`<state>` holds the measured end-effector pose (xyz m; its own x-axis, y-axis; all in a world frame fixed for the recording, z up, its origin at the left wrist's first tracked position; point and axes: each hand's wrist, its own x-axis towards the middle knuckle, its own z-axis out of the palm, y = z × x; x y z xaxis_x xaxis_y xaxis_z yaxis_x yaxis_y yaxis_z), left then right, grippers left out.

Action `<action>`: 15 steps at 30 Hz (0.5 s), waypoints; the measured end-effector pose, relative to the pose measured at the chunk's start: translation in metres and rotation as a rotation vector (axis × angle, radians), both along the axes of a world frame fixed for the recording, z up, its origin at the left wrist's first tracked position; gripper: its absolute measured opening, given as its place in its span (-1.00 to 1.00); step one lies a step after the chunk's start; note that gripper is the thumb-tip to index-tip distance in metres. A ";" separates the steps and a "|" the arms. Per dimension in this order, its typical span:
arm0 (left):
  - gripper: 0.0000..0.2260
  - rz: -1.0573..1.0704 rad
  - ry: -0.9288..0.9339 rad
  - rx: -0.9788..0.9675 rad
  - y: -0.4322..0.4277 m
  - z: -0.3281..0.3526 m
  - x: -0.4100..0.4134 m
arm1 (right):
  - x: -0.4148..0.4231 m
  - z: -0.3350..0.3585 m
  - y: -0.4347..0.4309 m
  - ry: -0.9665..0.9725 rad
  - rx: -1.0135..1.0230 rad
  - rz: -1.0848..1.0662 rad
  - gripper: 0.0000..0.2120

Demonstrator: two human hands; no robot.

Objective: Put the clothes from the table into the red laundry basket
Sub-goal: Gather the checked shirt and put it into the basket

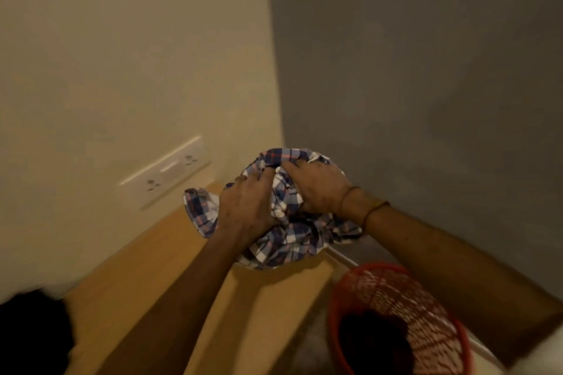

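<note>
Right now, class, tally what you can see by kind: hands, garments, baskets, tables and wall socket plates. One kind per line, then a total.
Hands: 2, the left hand and right hand
Garments: 1, the checked shirt
Baskets: 1, the red laundry basket
Tables: 1, the wooden table
Wall socket plates: 1, the socket plate
Total: 6

A white socket plate (166, 172) sits on the cream wall (122, 55), low down and tilted in the view. That wall meets a grey wall (426, 70) in a corner. A dark blurred shape (33, 335) fills the bottom left corner.
</note>
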<state>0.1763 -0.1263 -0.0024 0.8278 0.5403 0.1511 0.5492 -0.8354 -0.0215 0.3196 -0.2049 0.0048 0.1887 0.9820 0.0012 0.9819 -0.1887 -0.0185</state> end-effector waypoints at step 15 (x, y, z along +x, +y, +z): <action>-0.19 -0.515 0.469 -0.317 -0.215 -0.202 0.159 | 0.080 -0.224 -0.284 0.499 -0.231 -0.705 -0.08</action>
<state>0.3353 -0.3418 -0.2048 0.9260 0.0275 -0.3764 0.0808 -0.9886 0.1267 0.3999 -0.4887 -0.2187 0.6742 0.6033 -0.4260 0.5241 -0.7972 -0.2996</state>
